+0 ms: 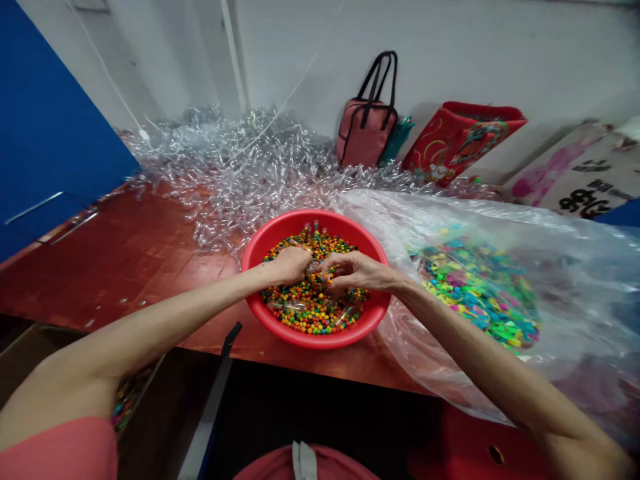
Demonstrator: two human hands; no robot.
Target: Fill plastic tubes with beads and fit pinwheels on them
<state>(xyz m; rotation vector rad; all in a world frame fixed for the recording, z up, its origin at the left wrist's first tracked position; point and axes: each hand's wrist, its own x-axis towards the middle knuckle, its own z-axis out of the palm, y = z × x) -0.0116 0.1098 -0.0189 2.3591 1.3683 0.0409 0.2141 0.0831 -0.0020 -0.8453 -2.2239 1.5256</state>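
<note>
Head view: the left hand (pixel 291 265) is curled almost shut, knuckles up, its contents hidden. The right hand (pixel 356 272) is narrowed to a pinch, with its fingertips (pixel 331 275) closed on a small clear plastic piece (pixel 315 267) just beside the left hand. The two hands nearly touch around this piece. It is largely hidden by the fingers, and its long axis cannot be determined; neither hand can be judged clearly nearer. Both hands are held above multicoloured beads (pixel 310 308), which fill a red plastic basin (pixel 320 343). Beyond the basin lies a heap of clear plastic tubes (pixel 250 175), and left of it is a bare stretch of red-brown tabletop (pixel 117 267). To the right of the basin, a clear plastic bag (pixel 450 217) holds bright flat green, yellow and blue pieces (pixel 480 293). Farther beyond the basin, a pink handbag (pixel 365 130) and a red patterned bag (pixel 463 141) lean against the wall.
</note>
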